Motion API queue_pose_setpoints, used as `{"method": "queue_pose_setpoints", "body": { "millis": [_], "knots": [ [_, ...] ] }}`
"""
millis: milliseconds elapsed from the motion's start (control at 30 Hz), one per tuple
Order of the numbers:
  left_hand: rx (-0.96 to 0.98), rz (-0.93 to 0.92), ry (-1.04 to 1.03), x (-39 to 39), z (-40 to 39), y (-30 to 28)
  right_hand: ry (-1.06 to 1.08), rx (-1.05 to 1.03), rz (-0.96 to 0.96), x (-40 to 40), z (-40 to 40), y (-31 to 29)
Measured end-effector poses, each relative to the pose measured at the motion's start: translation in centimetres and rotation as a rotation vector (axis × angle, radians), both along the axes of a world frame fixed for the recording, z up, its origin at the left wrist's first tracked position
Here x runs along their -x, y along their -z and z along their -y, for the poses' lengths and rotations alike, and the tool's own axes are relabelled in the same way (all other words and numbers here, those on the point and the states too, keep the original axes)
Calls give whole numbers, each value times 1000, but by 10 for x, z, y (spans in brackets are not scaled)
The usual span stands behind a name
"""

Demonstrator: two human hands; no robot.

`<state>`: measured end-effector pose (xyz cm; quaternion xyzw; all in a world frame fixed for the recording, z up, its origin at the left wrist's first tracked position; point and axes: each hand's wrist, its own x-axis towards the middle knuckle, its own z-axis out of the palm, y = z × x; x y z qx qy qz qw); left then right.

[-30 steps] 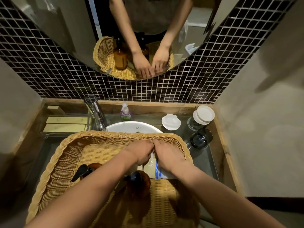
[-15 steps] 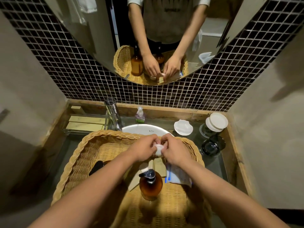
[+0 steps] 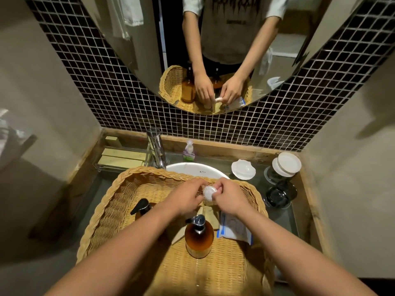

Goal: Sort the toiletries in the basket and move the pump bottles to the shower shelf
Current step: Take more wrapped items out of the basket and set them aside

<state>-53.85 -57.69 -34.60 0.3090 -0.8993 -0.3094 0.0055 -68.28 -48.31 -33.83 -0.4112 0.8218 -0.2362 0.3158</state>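
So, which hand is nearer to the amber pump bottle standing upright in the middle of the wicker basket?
Left. The left hand is just above the amber pump bottle, beyond its pump; the right hand is farther up and right.

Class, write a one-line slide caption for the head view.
Both hands, left hand and right hand, hold a small white jar over a wicker basket containing amber pump bottles.

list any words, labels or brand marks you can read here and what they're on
Nothing reads clearly.
Small dark mark on the white basin rim: too small to read.
Print on the shirt in the mirror: blurred and reversed.
Blue-edged packet in the basket: print too faint.
Amber pump bottle: no label shows.
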Motion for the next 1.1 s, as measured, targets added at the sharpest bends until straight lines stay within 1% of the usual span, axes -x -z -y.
{"method": "queue_pose_setpoints", "body": {
  "millis": [133, 167, 233, 300, 367, 500, 700, 900, 967, 1100],
  "knots": [
    [92, 62, 51, 1, 2, -1, 60, 17, 71, 4, -3, -4],
    [114, 115, 49, 0, 3, 1, 69, 17, 74, 6, -4, -6],
    [127, 285, 57, -4, 5, 8, 69, 7, 53, 8, -6, -8],
    [112, 447, 120, -8, 6, 17, 55, -2, 38, 8, -9, -8],
    [127, 528, 203, -10, 5, 23, 40, -6, 26, 8, -12, -6],
    [211, 589, 291, -1, -2, 32, 19, -15, 22, 5, -16, -2],
    [263, 657, 275, 0, -5, 40, 10, -9, 37, 3, -17, -1],
    [361, 670, 314, 2, -8, 48, 11, 11, 20, 5, -16, -1],
    [354, 664, 302, 2, -6, 46, 14, 10, 16, 7, -16, 0],
    [220, 598, 189, 5, 0, 35, 33, 1, 27, 12, -14, -2]
  ]
}}
